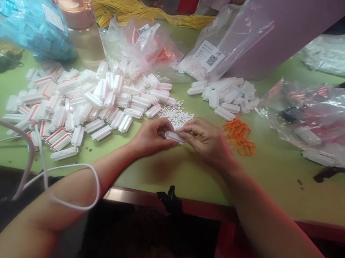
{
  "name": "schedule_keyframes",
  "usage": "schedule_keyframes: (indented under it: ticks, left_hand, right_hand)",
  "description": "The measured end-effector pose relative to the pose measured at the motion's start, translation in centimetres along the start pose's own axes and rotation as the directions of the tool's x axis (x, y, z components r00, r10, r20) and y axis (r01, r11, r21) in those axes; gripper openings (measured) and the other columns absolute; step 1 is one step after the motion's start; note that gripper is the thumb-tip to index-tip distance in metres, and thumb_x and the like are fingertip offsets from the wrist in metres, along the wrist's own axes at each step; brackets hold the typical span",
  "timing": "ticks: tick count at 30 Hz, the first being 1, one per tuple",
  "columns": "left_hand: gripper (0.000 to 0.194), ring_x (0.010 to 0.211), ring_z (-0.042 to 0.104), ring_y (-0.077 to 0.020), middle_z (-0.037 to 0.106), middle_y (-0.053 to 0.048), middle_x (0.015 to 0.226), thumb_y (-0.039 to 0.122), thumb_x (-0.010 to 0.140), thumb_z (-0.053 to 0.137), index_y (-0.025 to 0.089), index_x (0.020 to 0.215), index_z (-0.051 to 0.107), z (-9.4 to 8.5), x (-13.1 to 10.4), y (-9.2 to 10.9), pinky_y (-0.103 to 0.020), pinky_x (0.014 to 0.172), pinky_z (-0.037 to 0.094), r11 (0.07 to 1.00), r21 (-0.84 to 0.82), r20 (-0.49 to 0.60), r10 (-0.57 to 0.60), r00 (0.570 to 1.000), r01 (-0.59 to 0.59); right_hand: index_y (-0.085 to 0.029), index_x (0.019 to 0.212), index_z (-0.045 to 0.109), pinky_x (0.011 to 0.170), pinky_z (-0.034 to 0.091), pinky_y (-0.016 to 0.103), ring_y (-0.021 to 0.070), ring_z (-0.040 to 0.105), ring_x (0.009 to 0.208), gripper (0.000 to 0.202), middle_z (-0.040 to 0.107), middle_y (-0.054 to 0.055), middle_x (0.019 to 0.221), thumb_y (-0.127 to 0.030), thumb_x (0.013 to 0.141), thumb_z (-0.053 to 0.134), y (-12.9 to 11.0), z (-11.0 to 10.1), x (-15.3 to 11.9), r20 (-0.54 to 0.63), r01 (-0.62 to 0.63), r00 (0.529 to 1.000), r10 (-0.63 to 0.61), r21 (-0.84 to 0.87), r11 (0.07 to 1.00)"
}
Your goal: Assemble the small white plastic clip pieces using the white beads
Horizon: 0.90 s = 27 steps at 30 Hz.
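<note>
My left hand point(152, 137) is closed around one end of a white plastic housing point(173, 136), held just above the green table. At its other end, the thumb and forefinger of my right hand point(205, 141) pinch together; whether they hold a small part or the housing's tip is hidden. Just beyond my hands lies a heap of tiny white pieces point(177, 115). A big pile of similar white housings point(89, 98), some with red edges, spreads to the left. Orange frame-like pieces point(239, 136) lie right of my right hand, below a smaller pile of white parts point(229, 96).
A bottle point(83, 34) stands behind the big pile, beside a bag of blue parts point(35, 28). Yellow cables point(140, 5) lie at the back. Clear bags point(318, 119) crowd the right side. A white cord point(73, 208) loops over my left forearm.
</note>
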<state>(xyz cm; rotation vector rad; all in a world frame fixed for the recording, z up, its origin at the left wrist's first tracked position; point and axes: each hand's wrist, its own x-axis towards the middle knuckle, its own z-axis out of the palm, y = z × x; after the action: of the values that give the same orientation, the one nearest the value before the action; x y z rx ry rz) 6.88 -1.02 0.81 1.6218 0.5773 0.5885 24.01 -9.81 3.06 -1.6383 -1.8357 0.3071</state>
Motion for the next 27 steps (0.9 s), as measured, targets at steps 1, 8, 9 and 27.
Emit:
schedule_keyframes:
  ticks: [1, 8, 9, 27]
  left_hand:
    - [0.035, 0.053, 0.045, -0.0046, 0.053, 0.005, 0.061, 0.036, 0.062, 0.080, 0.014, 0.077, 0.058, 0.0, 0.0, 0.0, -0.019, 0.052, 0.038, 1.000, 0.003, 0.004, -0.003, 1.000, 0.003]
    - [0.037, 0.053, 0.045, -0.0052, 0.054, 0.005, 0.061, 0.037, 0.060, 0.081, 0.013, 0.079, 0.059, -0.1, 0.1, 0.1, -0.020, 0.053, 0.038, 0.999, 0.042, 0.017, -0.034, 0.999, 0.033]
    - [0.037, 0.053, 0.045, -0.0051, 0.054, 0.005, 0.061, 0.037, 0.060, 0.081, 0.013, 0.080, 0.060, -0.2, 0.1, 0.1, -0.020, 0.053, 0.037, 0.999, 0.044, 0.019, -0.031, 0.999, 0.030]
    - [0.032, 0.052, 0.044, -0.0040, 0.051, 0.006, 0.058, 0.029, 0.061, 0.080, 0.013, 0.080, 0.058, 0.0, 0.2, -0.5, -0.017, 0.049, 0.034, 0.991, -0.122, -0.013, -0.059, 0.998, 0.057]
  right_hand:
    - [-0.025, 0.086, 0.069, 0.072, 0.046, 0.035, 0.0213, 0.062, 0.086, 0.021, 0.067, 0.006, 0.088, -0.039, 0.091, 0.055, 0.0, 0.0, 0.0, -0.004, -0.004, 1.000, 0.004, 0.008, 1.000]
    - [-0.024, 0.078, 0.059, 0.072, 0.044, 0.033, 0.0185, 0.057, 0.080, 0.025, 0.062, 0.005, 0.084, -0.041, 0.094, 0.049, 0.6, 0.1, 0.4, -0.034, -0.013, 0.999, 0.015, 0.039, 0.999]
    - [-0.023, 0.078, 0.058, 0.072, 0.044, 0.032, 0.0183, 0.057, 0.080, 0.026, 0.061, 0.005, 0.083, -0.041, 0.094, 0.049, 0.7, 0.1, 0.4, -0.038, -0.006, 0.999, 0.008, 0.038, 0.999]
    - [-0.021, 0.080, 0.069, 0.071, 0.031, 0.034, 0.0155, 0.057, 0.076, 0.022, 0.069, 0.002, 0.080, -0.030, 0.095, 0.055, -0.7, 1.4, -0.2, -0.199, 0.209, 0.916, -0.349, -0.507, 0.836]
